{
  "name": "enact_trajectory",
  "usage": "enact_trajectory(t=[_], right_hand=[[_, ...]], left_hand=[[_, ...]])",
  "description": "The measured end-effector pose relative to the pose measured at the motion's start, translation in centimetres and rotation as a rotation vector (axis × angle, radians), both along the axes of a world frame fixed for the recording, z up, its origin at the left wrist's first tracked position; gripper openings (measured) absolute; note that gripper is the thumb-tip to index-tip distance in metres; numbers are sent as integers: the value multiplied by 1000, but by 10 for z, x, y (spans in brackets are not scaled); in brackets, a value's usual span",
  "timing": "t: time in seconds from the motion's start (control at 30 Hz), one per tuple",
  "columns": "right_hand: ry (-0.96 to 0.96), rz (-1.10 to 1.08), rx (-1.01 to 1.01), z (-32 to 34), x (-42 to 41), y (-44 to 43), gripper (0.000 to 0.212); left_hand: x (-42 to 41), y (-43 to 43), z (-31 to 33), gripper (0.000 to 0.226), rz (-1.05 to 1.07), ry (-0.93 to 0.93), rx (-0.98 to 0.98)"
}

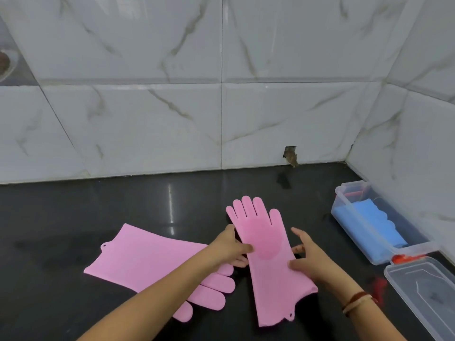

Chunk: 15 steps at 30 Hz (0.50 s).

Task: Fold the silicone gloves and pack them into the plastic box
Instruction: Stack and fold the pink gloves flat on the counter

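Observation:
A pink silicone glove lies flat on the black counter, fingers pointing to the wall, cuff toward me. My left hand grips its left edge at the palm. My right hand grips its right edge below the thumb. A second pink glove lies to the left, cuff to the far left, fingers pointing right under my left forearm. The clear plastic box stands open at the right by the wall, with a folded blue glove inside.
The box's clear lid with a red clip lies at the near right corner of the counter. Marble-tiled walls close off the back and right side. A chipped hole in the tile sits at the counter's back edge.

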State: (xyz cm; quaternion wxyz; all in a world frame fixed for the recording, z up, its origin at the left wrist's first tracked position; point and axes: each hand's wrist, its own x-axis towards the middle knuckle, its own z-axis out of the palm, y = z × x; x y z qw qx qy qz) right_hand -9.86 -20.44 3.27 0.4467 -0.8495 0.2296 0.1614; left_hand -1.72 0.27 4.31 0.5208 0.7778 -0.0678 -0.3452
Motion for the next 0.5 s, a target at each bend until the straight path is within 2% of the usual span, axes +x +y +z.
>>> enact_trajectory(t=[0.1, 0.13, 0.17, 0.23, 0.3, 0.37, 0.43, 0.5], right_hand=[[-74, 92, -589, -2, -21, 10, 76], [-135, 111, -706, -4, -26, 16, 71], [-196, 124, -731, -5, -30, 21, 67], [-282, 163, -647, -7, -33, 31, 64], [-308, 246, -623, -10, -35, 44, 61], [-344, 298, -593, -15, -41, 59, 57], [-400, 333, -475, -18, -46, 75, 54], [-444, 399, -357, -19, -49, 88, 51]], left_hand=[[0, 21, 4, 49, -146, -393, 249], [1, 31, 5, 48, -170, -493, 284], [3, 42, 6, 46, -191, -582, 312], [6, 65, 3, 45, -238, -760, 401], [9, 89, -4, 51, -304, -854, 489], [10, 107, -12, 65, -407, -844, 582], [10, 117, -17, 77, -490, -748, 639], [13, 118, -19, 78, -495, -737, 674]])
